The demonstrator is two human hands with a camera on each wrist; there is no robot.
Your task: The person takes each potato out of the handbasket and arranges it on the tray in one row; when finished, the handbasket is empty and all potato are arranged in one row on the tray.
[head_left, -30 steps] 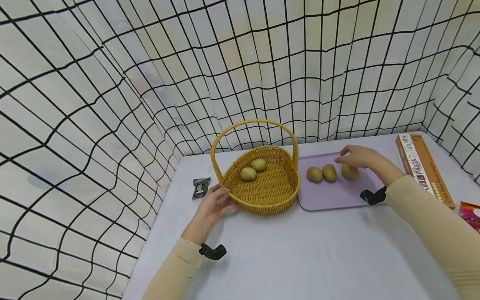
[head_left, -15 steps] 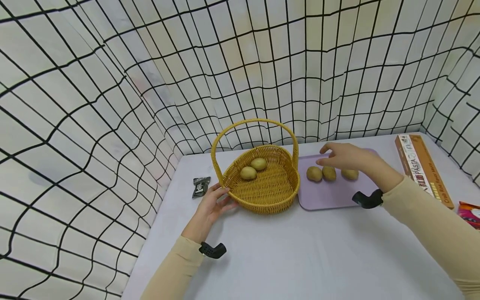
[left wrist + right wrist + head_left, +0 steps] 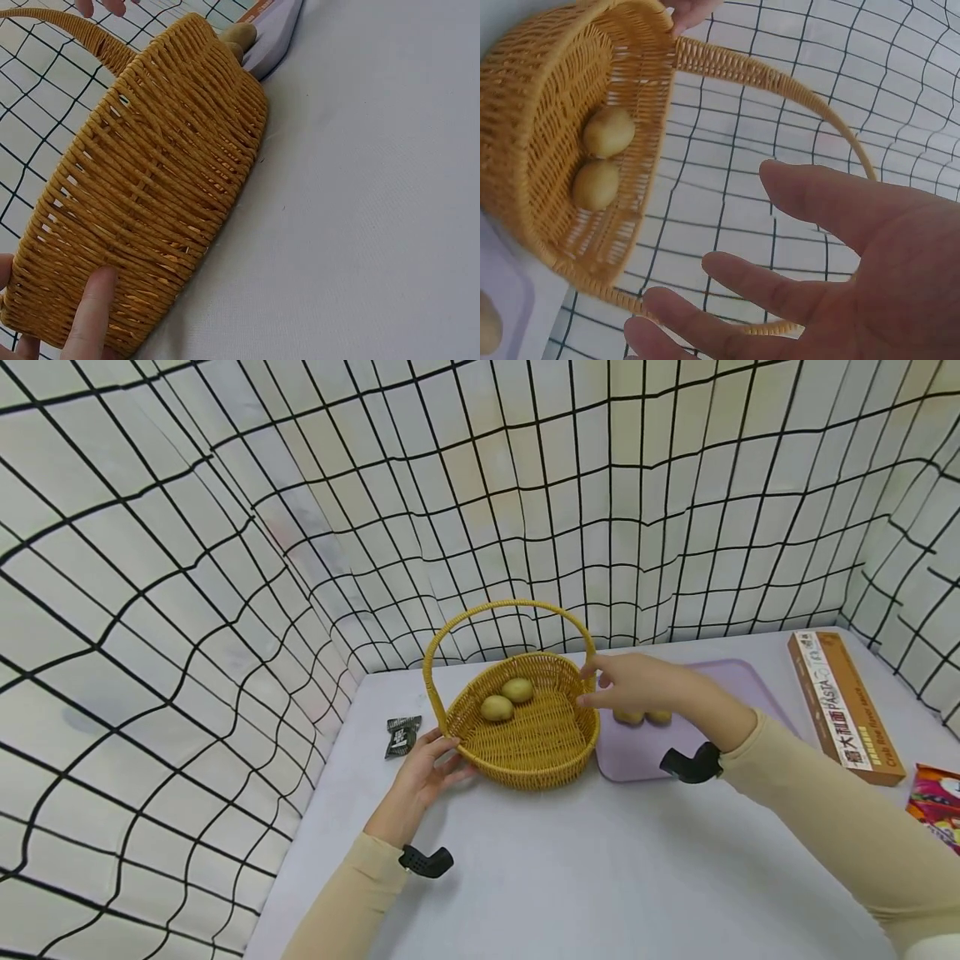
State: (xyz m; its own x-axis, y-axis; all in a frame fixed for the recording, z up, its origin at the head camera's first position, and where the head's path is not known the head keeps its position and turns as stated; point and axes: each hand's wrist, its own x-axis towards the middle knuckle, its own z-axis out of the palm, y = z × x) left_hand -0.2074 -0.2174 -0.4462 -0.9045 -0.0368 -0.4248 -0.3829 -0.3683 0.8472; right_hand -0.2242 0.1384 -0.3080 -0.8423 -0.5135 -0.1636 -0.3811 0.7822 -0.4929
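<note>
A yellow wicker basket [image 3: 536, 739] with a tall arched handle [image 3: 510, 603] stands on the white table. Inside it lie two potatoes [image 3: 609, 131], side by side near the left wall. My left hand [image 3: 423, 772] holds the basket's left side, one finger [image 3: 94, 311] lying along the outer weave. At the opposite end, my right hand [image 3: 637, 683] hovers by the handle's right base. Its fingers are spread and hold nothing in the right wrist view. Potatoes [image 3: 628, 718] on the purple tray [image 3: 630, 764] are partly hidden behind that hand.
Right of the tray lies a pasta box [image 3: 847, 710], with a red packet [image 3: 937, 806] at the right edge of view. A small black packet [image 3: 402, 735] lies left of the basket. Black netting [image 3: 555, 510] over white sheeting rises behind and beside the table.
My right hand has moved left from above the tray's potatoes to the basket's right side. The left hand and the basket stay in place.
</note>
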